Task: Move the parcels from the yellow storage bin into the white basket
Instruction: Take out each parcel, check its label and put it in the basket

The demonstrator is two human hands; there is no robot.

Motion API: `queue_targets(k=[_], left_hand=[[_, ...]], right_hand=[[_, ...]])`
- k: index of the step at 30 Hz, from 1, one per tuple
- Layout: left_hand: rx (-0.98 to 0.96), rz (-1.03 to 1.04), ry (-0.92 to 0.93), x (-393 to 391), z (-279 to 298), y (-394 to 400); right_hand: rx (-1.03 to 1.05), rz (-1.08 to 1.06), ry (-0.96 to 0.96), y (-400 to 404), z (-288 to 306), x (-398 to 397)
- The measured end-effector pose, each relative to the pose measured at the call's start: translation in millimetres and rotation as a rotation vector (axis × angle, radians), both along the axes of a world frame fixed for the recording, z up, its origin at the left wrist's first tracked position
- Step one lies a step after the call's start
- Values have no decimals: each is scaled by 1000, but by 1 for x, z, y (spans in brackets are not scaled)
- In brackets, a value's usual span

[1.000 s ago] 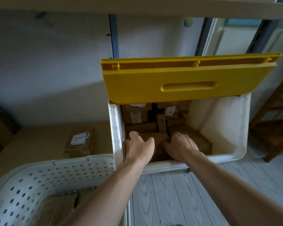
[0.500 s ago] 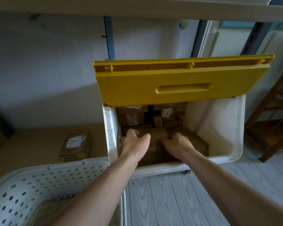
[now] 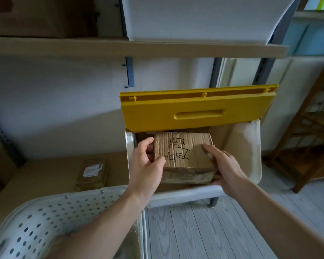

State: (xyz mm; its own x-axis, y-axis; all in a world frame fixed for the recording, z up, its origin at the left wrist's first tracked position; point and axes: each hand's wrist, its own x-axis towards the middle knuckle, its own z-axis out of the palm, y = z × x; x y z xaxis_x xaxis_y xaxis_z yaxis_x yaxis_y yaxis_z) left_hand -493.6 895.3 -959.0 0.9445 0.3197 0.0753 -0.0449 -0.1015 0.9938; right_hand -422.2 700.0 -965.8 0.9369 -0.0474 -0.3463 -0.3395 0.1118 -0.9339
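Note:
The storage bin [image 3: 251,165] is white with a raised yellow lid [image 3: 195,111] and sits at floor level under the shelves. A brown cardboard parcel [image 3: 183,156] with black handwriting on top is lifted to the bin's opening. My left hand [image 3: 148,165] grips its left side and my right hand [image 3: 223,165] holds its right lower corner. The white perforated basket [image 3: 45,212] stands at the lower left, beside the bin. The parcel hides the rest of the bin's contents.
A taped parcel with a white label [image 3: 92,171] lies on the low cardboard-covered shelf left of the bin. A shelf board [image 3: 120,45] runs overhead with a white bin on it. A wooden rack [image 3: 310,146] stands at the right. Grey plank floor lies below.
Both hands, which were gripping a parcel down inside the bin, have raised it to the opening. The view has tilted up, showing the upper shelf.

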Motion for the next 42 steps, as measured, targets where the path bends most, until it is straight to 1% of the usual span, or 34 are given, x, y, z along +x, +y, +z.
queue_targets(k=[2, 5, 9, 12, 15, 19, 23, 28, 31, 35, 38, 40, 42], left_hand=[[-60, -44, -55, -11, 6, 3], [-108, -46, -151, -31, 10, 13], [-64, -36, -287, -60, 10, 32], [-16, -26, -337, -71, 14, 54], [39, -1, -377, -83, 21, 80], [80, 63, -466, -100, 29, 112], [116, 151, -557, -111, 36, 139], [-13, 289, -591, -117, 30, 167], [-32, 337, -592, -118, 29, 176], [-54, 374, -551, -115, 24, 186], [14, 409, -478, -112, 16, 193], [134, 484, -427, -109, 12, 195], [268, 572, -424, -107, 9, 196]], right_hand=[[84, 12, -40, -1, 10, -13], [174, 40, -87, 4, 22, -36], [299, 103, -125, 21, 31, -63], [371, 180, -147, 44, 39, -74], [396, 226, -192, 74, 43, -82], [361, 239, -282, 118, 47, -91], [410, 259, -341, 156, 52, -100], [414, 332, -380, 195, 51, -99], [404, 360, -364, 210, 47, -93], [464, 421, -341, 225, 47, -88], [478, 454, -331, 229, 45, -83], [458, 503, -332, 229, 41, -77], [457, 526, -320, 228, 38, -71]])
